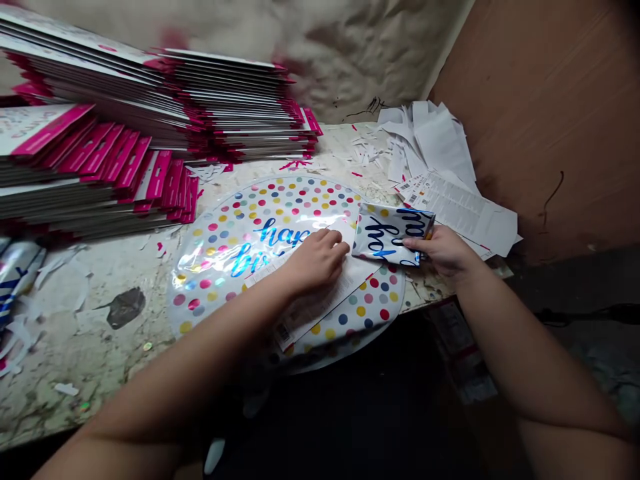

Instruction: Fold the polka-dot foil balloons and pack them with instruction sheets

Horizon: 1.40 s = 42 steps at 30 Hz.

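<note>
The right hand point(450, 255) pinches 1 folded foil packet point(380, 233). Beneath the curled left hand point(319, 261), whose grip I cannot tell, 1 paper sheet point(305, 319) lies on 1 dotted foil balloon point(223, 267), unfolded across the tabletop point(103, 353).

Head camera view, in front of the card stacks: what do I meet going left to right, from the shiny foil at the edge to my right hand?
Shiny foil, dark patch, left hand, folded foil packet, right hand.
</note>
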Available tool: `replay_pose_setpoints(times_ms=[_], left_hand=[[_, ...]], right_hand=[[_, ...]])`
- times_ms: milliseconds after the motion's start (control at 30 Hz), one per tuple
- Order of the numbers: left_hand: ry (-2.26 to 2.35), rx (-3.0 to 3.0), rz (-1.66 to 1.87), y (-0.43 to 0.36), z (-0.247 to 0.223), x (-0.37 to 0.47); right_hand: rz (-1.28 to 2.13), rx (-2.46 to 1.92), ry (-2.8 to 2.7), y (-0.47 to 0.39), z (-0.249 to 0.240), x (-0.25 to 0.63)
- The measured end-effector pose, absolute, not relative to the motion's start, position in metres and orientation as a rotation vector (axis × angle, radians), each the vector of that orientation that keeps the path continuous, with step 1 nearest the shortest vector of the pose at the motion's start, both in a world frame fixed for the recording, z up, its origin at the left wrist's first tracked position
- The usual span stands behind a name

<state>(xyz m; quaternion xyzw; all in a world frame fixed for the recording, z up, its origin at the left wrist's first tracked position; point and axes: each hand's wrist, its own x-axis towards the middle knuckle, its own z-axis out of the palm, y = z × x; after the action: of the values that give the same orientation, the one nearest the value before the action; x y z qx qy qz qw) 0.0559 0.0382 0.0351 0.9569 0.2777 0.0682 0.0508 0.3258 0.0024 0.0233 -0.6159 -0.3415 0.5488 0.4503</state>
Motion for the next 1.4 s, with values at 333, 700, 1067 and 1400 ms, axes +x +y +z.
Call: replay_pose_setpoints(times_ms=[333, 700, 1067, 1400], left_hand=[[0.499, 3.003, 0.443, 0.049, 0.028, 0.065], [0.520, 3.033, 0.364, 0.035, 0.047, 0.066], [0.592, 3.186, 0.440, 0.023, 0.070, 0.061], [1.136, 3.060, 0.773, 0.008, 0.097, 0.025]], right_hand=[[1.604, -1.607, -1.279, 0.011, 0.052, 0.320], [1.507, -1.647, -1.412, 0.025, 0.087, 0.296], [1.531, -1.648, -1.679, 0.026, 0.099, 0.240], [1.081, -1.200, -1.490, -0.010, 0.110, 0.240]])
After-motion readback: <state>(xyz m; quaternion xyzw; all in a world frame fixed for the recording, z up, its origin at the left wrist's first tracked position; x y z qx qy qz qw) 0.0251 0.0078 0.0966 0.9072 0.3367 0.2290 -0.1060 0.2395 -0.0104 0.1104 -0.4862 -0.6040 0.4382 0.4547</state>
